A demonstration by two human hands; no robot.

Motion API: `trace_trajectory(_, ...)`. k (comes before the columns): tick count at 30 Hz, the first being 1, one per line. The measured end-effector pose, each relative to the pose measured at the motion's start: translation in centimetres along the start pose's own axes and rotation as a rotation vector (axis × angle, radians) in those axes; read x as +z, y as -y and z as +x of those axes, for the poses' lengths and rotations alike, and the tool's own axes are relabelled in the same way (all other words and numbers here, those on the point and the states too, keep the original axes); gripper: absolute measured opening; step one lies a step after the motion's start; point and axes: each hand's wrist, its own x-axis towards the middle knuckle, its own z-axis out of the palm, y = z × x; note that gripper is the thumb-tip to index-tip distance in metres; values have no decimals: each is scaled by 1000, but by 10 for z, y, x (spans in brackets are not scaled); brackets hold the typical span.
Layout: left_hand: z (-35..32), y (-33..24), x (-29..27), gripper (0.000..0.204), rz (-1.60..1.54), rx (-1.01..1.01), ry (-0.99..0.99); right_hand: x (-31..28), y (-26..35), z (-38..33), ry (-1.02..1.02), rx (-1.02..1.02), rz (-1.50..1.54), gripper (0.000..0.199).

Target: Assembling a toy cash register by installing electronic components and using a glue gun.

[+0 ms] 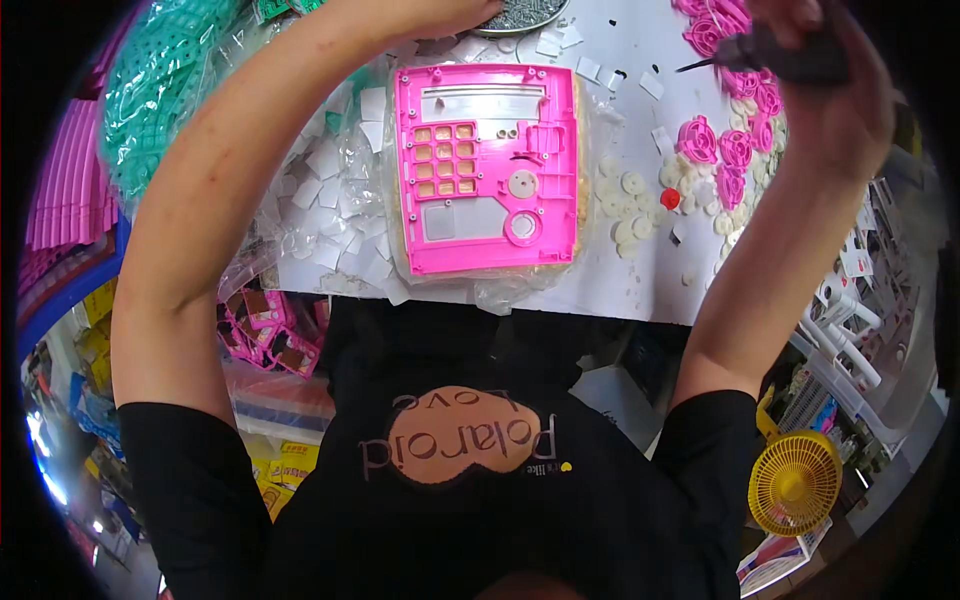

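Note:
A pink plastic casing panel (490,255) lies inner side up on a clear plastic-wrapped pad, with a grid of square openings, screw posts and two round parts. At the top edge, my left hand (440,14) reaches to a round dish of small grey screws (522,14); its fingers are mostly cut off by the frame, so their grip cannot be made out. My right hand (862,95), raised at the upper right, is closed around a dark screwdriver (800,58) whose thin bit points left. The bit is apart from the panel.
Pink round parts (735,148), white discs (628,205) and a red cap (670,198) lie right of the panel. White square pieces (325,190) scatter to its left. Bagged green parts (165,90) and stacked pink pieces (70,180) stand far left. A yellow fan (795,483) is lower right.

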Motion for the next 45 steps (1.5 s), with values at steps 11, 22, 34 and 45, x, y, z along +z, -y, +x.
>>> trace_trajectory(11,-92,-85,-53,7,-69,319,-195,57,-14,-60,229,34,255,33)
trace_trajectory(22,-154,-136,-37,9,-724,10,-203,111,1,-98,205,-22,254,31)
trace_trajectory(34,-153,-138,-33,35,-463,47,-256,104,-6,-98,178,-35,194,31)
trace_trajectory(45,-161,-135,-16,67,-91,150,-57,79,-6,-103,189,-54,172,33)
